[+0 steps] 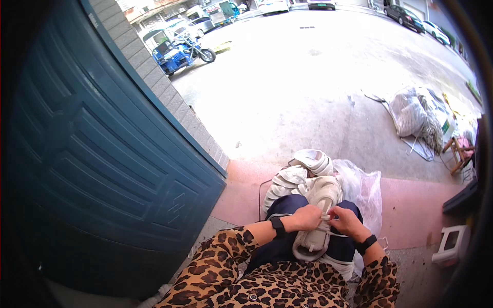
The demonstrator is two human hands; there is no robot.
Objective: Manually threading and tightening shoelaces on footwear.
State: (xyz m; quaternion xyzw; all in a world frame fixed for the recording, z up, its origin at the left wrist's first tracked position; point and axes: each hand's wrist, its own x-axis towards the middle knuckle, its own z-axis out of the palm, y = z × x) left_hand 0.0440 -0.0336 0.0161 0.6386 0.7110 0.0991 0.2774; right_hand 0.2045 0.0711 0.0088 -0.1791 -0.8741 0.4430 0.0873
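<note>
A beige shoe upper [311,242] lies lengthwise over my lap, its rounded opening toward me. Above its middle my left hand [307,217] is closed, the fingertips pinched at a small pale strip [325,217] on the upper. From the other side my right hand [346,223] pinches the same spot with thumb and forefinger. The two hands almost meet, and they hide part of the upper. Just beyond my knees rest several nested white and cream shoe uppers [287,180], with another curved stack [314,161] on top.
A clear plastic bag [365,191] spreads beside my right knee. To my left stands a dark teal door [118,149]. At the right are a white plastic stool [452,245], a wooden stool [454,154] and bulging bags [416,113]. A blue three-wheeler [177,55] is parked farther off.
</note>
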